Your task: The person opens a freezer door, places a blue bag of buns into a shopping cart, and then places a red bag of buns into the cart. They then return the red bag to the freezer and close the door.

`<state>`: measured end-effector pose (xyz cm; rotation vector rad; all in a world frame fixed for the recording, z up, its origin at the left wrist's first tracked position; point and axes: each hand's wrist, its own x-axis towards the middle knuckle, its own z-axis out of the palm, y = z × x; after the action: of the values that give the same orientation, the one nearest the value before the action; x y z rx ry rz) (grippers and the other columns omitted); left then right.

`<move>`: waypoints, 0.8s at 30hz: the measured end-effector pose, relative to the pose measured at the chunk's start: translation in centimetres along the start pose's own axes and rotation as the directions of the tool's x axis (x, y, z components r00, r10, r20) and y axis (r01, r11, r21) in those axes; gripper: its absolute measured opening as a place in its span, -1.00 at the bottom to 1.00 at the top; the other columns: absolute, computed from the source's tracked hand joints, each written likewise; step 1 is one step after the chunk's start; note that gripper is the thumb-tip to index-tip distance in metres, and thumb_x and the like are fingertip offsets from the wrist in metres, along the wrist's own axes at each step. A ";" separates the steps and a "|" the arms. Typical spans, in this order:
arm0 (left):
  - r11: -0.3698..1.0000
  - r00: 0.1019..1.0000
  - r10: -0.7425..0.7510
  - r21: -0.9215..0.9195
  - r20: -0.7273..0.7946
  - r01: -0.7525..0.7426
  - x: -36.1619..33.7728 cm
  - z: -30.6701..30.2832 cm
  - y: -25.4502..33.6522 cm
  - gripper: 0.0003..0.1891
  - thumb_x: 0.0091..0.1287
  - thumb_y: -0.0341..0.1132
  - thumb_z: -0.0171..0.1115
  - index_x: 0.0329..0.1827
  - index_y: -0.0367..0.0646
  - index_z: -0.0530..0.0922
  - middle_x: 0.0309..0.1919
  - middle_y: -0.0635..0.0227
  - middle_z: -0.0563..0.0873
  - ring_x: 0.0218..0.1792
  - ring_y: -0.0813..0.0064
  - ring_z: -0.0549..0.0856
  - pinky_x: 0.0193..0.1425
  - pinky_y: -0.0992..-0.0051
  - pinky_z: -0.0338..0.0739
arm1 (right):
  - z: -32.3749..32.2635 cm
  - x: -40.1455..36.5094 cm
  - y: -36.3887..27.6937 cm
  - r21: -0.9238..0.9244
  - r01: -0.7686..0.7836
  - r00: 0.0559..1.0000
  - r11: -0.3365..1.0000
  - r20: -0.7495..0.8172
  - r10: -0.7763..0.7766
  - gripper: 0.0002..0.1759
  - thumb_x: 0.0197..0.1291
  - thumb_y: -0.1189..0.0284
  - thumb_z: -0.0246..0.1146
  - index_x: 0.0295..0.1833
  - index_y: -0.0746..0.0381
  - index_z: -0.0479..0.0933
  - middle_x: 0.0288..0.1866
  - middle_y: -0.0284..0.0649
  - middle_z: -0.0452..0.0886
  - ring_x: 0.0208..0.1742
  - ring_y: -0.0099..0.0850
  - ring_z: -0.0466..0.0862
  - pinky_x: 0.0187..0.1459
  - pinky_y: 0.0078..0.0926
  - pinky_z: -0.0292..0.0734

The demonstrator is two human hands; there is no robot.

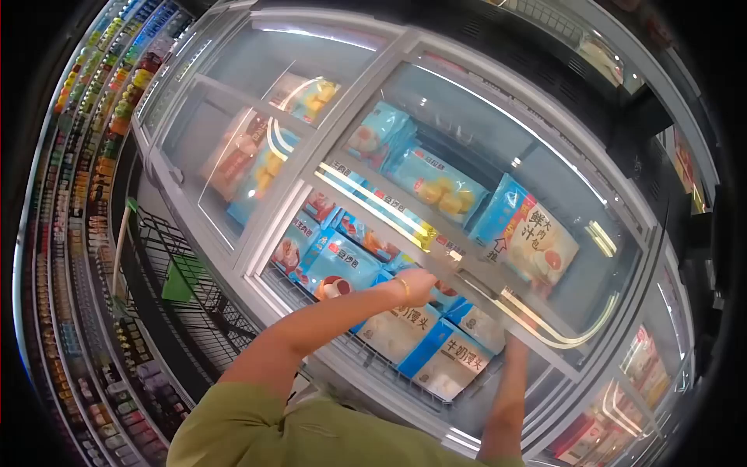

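The freezer lid (498,124) presents smooth, glossy transparent panels within satin grey metal-look framing; the food bags (442,189) show shiny, creased plastic film, the shopping cart (206,292) has dark wire mesh, and the green shirt (327,436) is matt, soft-looking cloth.

Front row of freezer, blue-and-white bag (442,359): "牛奶馒头". Bag just left of it (393,331): "馒头" legible, start of line unclear. Blue bag with bun picture (338,272): "豆沙包". Far-left bag (293,247): ends "肉包", first character uncertain. Upper right, blue-and-cream bag (531,237): "大肉包" and "鲜汁", also "推" lower down. Upper middle bag (437,187): dark characters, too blurred to read.
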<state>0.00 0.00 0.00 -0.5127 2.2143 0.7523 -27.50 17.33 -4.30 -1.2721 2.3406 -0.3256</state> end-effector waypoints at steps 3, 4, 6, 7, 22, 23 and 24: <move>0.933 0.943 -0.006 -0.341 -0.333 -0.114 -11.3 -2.3 0.8 -0.46 0.22 -0.18 0.22 0.27 -0.08 0.36 -0.02 0.09 0.63 -0.02 0.08 0.62 0.07 0.18 0.50 | -4.6 -2.2 -5.5 -0.298 0.208 0.898 0.932 -0.320 -0.303 -0.56 -0.04 0.39 0.34 0.01 0.28 0.51 -0.03 0.06 0.59 -0.01 -0.11 0.60 0.07 -0.18 0.48; 0.931 0.970 -0.006 -0.356 -0.244 -0.084 -14.3 -1.7 0.8 -0.48 0.25 -0.22 0.18 0.29 -0.05 0.34 -0.03 0.09 0.63 -0.04 0.06 0.62 0.04 0.19 0.52 | -4.0 -3.1 -6.3 -0.205 0.207 0.967 0.956 -0.106 -0.232 -0.57 -0.01 0.38 0.34 0.03 0.26 0.52 0.01 0.04 0.57 0.03 -0.07 0.57 0.05 -0.16 0.48; 0.919 0.936 -0.117 -0.394 -0.331 -0.024 -20.5 -0.2 1.6 -0.52 0.24 -0.22 0.19 0.24 -0.04 0.38 -0.02 0.11 0.63 -0.06 0.08 0.63 0.02 0.22 0.53 | -3.1 -6.1 -8.1 -0.128 0.194 0.972 0.973 0.158 -0.174 -0.57 0.02 0.38 0.33 0.05 0.24 0.52 0.04 0.02 0.56 0.06 -0.03 0.55 0.04 -0.14 0.48; 0.918 0.880 -0.203 -0.397 -0.430 0.018 -22.6 0.4 2.0 -0.56 0.24 -0.23 0.20 0.20 -0.02 0.43 -0.01 0.13 0.63 -0.07 0.10 0.64 0.00 0.24 0.55 | -3.0 -6.5 -9.2 -0.032 0.319 0.939 0.947 0.151 -0.311 -0.60 0.03 0.39 0.34 0.03 0.25 0.53 0.01 -0.02 0.58 0.05 -0.08 0.57 0.02 -0.17 0.50; 0.693 0.510 -0.544 -0.699 -0.666 -0.174 -38.4 17.2 9.0 -0.85 0.19 -0.16 0.24 -0.39 0.00 0.59 -0.55 0.47 0.69 -0.51 0.32 0.66 -0.46 0.35 0.47 | -3.3 -24.4 -36.5 0.248 0.753 0.608 0.610 0.094 -0.788 -0.73 0.15 0.50 0.27 -0.01 0.30 0.56 -0.03 -0.06 0.61 -0.04 -0.20 0.63 -0.04 -0.39 0.53; 0.682 0.506 -0.548 -0.706 -0.666 -0.191 -39.5 18.9 8.7 -0.85 0.19 -0.16 0.24 -0.39 0.00 0.59 -0.55 0.47 0.69 -0.51 0.32 0.66 -0.46 0.35 0.47 | -3.0 -25.0 -37.0 0.018 0.841 0.541 0.541 0.029 -0.841 -0.73 0.13 0.51 0.28 -0.02 0.29 0.56 -0.02 -0.06 0.60 -0.04 -0.16 0.62 -0.03 -0.38 0.53; 0.676 0.457 -0.607 -0.725 -0.651 -0.134 -40.5 20.8 8.4 -0.85 0.20 -0.16 0.25 -0.37 -0.01 0.59 -0.53 0.45 0.69 -0.50 0.31 0.66 -0.44 0.36 0.48 | -2.6 -24.4 -36.8 0.062 0.831 0.552 0.553 0.038 -0.833 -0.72 0.12 0.48 0.28 -0.02 0.27 0.57 0.05 -0.07 0.57 -0.02 -0.13 0.61 -0.06 -0.34 0.54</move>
<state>32.43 25.03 21.52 -2.0157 2.5015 1.3855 9.55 17.68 19.78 -2.2824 1.4714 -0.6000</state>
